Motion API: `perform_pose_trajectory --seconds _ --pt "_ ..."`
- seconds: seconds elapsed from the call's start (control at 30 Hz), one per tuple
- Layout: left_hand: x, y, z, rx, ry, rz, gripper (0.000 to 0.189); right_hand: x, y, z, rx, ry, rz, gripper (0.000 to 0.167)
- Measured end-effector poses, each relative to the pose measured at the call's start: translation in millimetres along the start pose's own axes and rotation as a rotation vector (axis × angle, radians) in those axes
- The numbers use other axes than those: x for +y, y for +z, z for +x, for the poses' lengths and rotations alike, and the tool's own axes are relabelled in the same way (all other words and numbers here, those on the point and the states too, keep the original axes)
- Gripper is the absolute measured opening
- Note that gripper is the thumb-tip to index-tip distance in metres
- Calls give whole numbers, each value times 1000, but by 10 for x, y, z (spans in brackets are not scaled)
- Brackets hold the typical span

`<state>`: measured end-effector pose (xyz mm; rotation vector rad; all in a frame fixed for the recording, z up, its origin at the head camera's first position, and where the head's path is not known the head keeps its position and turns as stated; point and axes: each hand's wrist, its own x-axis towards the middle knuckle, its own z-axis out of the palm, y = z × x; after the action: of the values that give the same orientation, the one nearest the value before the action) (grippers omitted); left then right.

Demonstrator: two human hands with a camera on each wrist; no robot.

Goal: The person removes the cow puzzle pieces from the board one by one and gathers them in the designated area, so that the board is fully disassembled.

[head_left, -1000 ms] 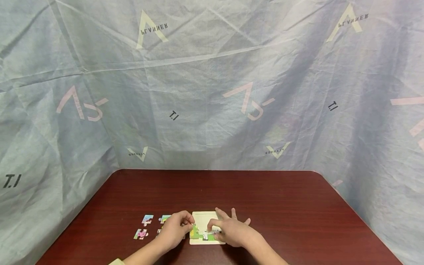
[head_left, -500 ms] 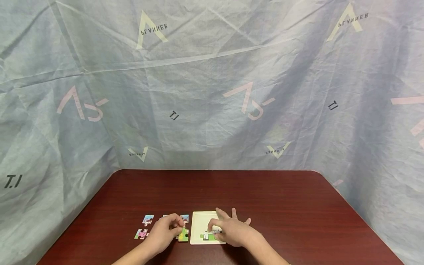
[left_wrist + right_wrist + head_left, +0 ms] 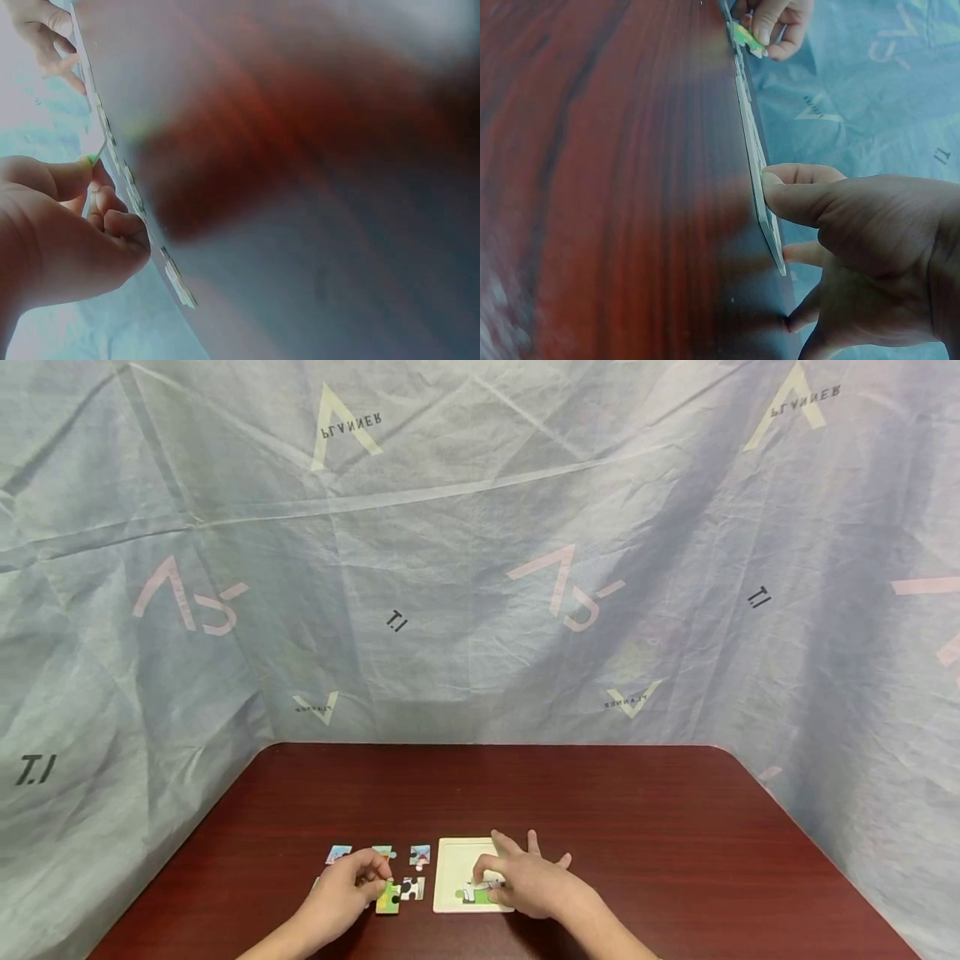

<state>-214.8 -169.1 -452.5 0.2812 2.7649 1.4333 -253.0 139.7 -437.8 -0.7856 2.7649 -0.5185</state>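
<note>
My left hand (image 3: 337,893) pinches a green-and-yellow jigsaw piece (image 3: 387,900) between thumb and index finger, left of the puzzle tray. In the right wrist view, that jigsaw piece (image 3: 748,39) is tilted up in the fingers. The cream puzzle tray (image 3: 459,858) lies flat on the table. At its lower right, the thumb and bent index finger of my right hand (image 3: 532,887) hold a green-and-white jigsaw piece (image 3: 471,895), partly hidden by the fingers. The other fingers spread out past the tray's right side.
Loose jigsaw pieces lie left of the tray: a blue-and-red one (image 3: 420,855), a black-and-white one (image 3: 412,887) and several more partly behind the left hand. The dark red table (image 3: 600,810) reaches back to a grey printed cloth (image 3: 480,677).
My left hand has carried the green-and-yellow piece from the tray's lower left corner leftward, over the loose pieces. Two loose pieces beside the tray have come into view. My right hand has stayed put.
</note>
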Motion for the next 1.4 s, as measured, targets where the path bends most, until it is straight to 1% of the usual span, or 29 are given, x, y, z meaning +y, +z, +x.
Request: perform_pose_trajectory --seconds 0.2,0.4,0.67,0.87,1.07,1.17,1.3,1.4 --pt "-31 -79 -46 -6 -53 23 7 4 4 -1 3 3 -5 18" --pt "-101 -152 -85 18 -60 77 9 7 22 9 2 3 -7 19" --pt "-222 -284 -154 10 -60 77 7 6 23 6 5 -3 -2 20" --pt "-328 -398 -215 -4 -73 86 6 4 21 5 5 -4 0 20" --pt "-386 -473 -269 -3 -99 94 5 7 18 7 11 -11 -10 19" --pt "-405 -496 -299 7 -94 111 6 8 15 8 7 -10 -6 19" --pt "-432 -528 -336 23 -67 147 9 9 4 4 2 -7 3 18" --pt "-457 -556 -355 28 -60 161 10 10 -7 0 -1 -7 5 17"
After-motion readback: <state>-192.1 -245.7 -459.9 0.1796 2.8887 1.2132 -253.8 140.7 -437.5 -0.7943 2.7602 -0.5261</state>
